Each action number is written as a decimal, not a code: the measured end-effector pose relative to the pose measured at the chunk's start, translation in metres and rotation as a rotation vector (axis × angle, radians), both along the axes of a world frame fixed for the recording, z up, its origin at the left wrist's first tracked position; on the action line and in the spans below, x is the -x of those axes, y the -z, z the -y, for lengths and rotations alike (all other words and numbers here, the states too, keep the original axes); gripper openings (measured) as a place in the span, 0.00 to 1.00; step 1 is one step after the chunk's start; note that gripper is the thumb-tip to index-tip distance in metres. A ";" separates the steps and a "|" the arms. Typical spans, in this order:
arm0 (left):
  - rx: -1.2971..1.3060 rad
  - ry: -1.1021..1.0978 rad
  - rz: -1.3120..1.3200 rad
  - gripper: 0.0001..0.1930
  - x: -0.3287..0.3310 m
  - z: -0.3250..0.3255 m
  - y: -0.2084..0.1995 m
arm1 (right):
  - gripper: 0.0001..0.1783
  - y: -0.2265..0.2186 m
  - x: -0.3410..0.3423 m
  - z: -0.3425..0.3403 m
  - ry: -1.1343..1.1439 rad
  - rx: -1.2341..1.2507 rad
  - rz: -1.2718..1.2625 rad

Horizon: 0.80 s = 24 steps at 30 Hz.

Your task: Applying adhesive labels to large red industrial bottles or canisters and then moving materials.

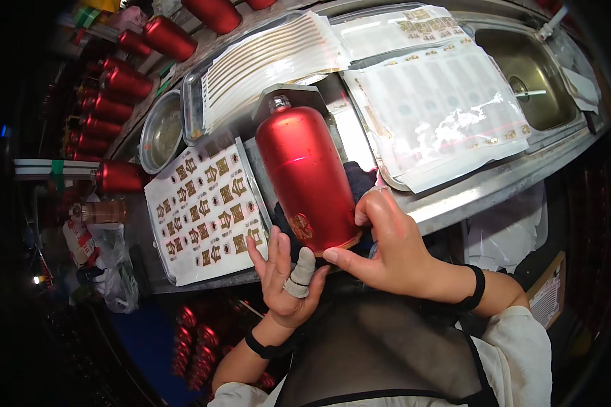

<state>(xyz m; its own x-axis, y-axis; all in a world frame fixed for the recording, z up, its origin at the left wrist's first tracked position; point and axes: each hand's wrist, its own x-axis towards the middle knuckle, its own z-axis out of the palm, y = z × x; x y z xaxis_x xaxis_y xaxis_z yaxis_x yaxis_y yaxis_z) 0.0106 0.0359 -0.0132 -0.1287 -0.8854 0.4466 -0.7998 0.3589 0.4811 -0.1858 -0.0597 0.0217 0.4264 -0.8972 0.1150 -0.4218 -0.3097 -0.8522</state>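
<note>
A glossy red bottle (304, 173) lies in front of me with its clear glass neck pointing away. A gold decal (301, 226) sits low on its left side, and a gold band (343, 244) runs along its base edge. My right hand (394, 247) grips the base at the right, thumb at the bottom edge and bent index finger against the side. Just left of the base is my left hand (288, 281), open with its fingers stretched. A grey wrap covers its index finger, whose tip is at the base edge. Under the bottle is dark cloth (360, 180).
To the left is a sheet of gold decals (204, 210) on a tray, with a metal bowl (161, 132) behind it. Striped sheets (271, 64) and clear-covered sheets (441, 108) lie beyond. A sink (523, 74) is at far right. Several red bottles (125, 81) stand at left.
</note>
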 end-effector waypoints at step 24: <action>0.001 -0.050 -0.313 0.33 0.015 0.028 0.003 | 0.16 -0.005 0.009 -0.004 -0.079 -0.029 0.216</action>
